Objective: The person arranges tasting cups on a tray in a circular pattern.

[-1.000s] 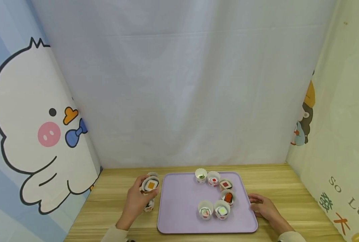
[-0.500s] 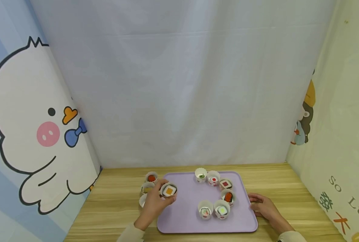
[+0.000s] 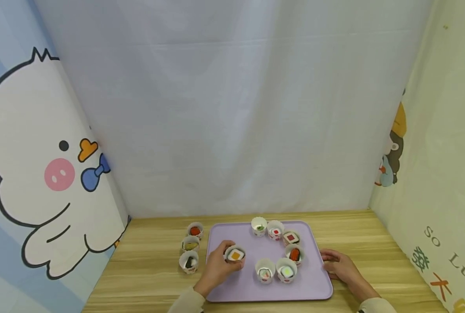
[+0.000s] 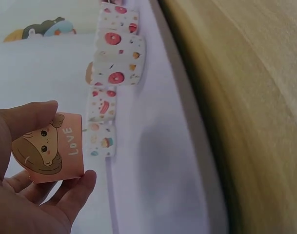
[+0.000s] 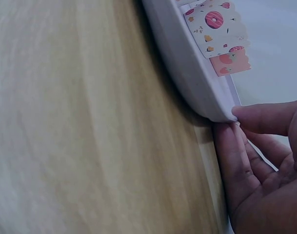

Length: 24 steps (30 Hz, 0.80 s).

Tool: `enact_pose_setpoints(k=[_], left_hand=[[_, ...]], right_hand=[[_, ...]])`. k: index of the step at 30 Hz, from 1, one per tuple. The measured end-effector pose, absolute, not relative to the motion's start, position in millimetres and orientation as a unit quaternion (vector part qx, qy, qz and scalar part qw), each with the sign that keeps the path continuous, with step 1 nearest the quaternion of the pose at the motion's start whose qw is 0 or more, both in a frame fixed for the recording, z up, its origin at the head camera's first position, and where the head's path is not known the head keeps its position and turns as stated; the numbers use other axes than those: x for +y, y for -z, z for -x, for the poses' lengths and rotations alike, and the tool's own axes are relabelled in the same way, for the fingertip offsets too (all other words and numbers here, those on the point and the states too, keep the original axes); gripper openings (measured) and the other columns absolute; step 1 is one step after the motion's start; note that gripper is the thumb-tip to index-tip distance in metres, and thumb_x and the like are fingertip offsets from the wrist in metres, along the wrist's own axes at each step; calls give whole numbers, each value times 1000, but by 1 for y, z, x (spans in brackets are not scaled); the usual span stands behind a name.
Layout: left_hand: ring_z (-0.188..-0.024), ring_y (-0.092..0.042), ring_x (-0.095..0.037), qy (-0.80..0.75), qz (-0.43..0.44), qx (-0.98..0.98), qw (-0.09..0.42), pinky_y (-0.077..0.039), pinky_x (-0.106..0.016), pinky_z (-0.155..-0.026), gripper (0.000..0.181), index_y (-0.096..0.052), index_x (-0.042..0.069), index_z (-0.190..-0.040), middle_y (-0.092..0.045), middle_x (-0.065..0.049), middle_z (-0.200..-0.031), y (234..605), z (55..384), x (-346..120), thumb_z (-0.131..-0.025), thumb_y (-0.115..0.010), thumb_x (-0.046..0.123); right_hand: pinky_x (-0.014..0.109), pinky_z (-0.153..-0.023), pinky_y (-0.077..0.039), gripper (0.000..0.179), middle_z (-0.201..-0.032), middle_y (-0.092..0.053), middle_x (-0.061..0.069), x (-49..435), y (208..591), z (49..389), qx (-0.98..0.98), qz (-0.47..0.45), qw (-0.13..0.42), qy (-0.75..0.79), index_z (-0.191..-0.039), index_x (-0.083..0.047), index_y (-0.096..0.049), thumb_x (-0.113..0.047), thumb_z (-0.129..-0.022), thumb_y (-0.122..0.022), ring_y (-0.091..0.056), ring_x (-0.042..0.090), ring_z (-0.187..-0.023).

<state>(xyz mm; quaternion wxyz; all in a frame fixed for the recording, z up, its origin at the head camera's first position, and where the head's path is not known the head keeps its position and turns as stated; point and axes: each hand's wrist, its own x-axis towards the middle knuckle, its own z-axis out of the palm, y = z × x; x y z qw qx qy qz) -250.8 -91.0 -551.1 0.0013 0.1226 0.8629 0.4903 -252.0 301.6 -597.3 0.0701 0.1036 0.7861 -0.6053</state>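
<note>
My left hand (image 3: 218, 266) pinches a pink paper cup (image 4: 65, 153) printed with a cartoon girl and "LOVE", thumb on one side and fingers on the other. Inside it sits a white sushi piece (image 3: 235, 255) with an orange square centre. Hand and cup are over the left half of the lilac tray (image 3: 252, 290). On the tray's right edge, my right hand (image 3: 339, 266) grips the rim, its thumb on top and the fingers at the outer side in the right wrist view. Several sushi cups, among them a donut-print cup (image 3: 265, 271), stand in a curve on the tray's right half.
Left of the tray, a column of three cups stands on the wooden table: one with red topping (image 3: 195, 231), one with yellowish filling (image 3: 191, 244), and one with a black-and-white piece (image 3: 189, 262). A pale curtain (image 3: 236, 130) hangs behind, with printed cloths at both sides.
My left hand has carried the cup with the orange-centred sushi rightward from the table's cup column to over the tray. My right hand has stayed at the tray's edge.
</note>
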Motion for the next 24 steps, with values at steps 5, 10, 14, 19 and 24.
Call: enact_pose_setpoints(k=[5, 10, 14, 19, 24], left_hand=[[-103, -63, -24, -478, -131, 869, 3, -51, -38, -83, 55, -57, 6, -121, -68, -11, -113, 561, 252, -80, -74, -84, 17], [-103, -64, -25, -461, -140, 876, -10, -51, -37, -85, 53, -59, 6, -116, -69, -10, -111, 573, 255, -72, -72, -86, 16], [-95, -64, -19, -453, -147, 879, -9, -51, -29, -79, 50, -59, 6, -114, -70, -10, -108, 580, 256, -70, -72, -85, 16], [-85, -64, -12, -453, -150, 879, 4, -50, -23, -72, 50, -59, 5, -115, -70, -10, -106, 587, 258, -69, -72, -84, 13], [-95, -65, -19, -431, -164, 887, -21, -51, -31, -81, 51, -60, 6, -113, -71, -9, -106, 590, 258, -66, -70, -86, 16]], right_hand=[[34, -68, -58, 59, -108, -69, 8, 301, 597, 252, 787, -101, 70, 605, -136, 9, -49, 7, -80, -64, -64, 13, -82], [34, -68, -58, 58, -107, -69, 7, 302, 598, 253, 785, -104, 71, 606, -136, 9, -49, 7, -80, -64, -65, 13, -82], [34, -68, -58, 59, -107, -68, 7, 302, 599, 253, 784, -102, 71, 608, -136, 9, -49, 7, -80, -64, -64, 13, -83], [34, -68, -58, 59, -107, -68, 6, 303, 599, 252, 781, -96, 73, 612, -136, 10, -48, 7, -80, -64, -64, 13, -83], [34, -68, -58, 59, -107, -69, 7, 303, 598, 251, 781, -93, 72, 613, -136, 10, -48, 7, -79, -64, -64, 13, -82]])
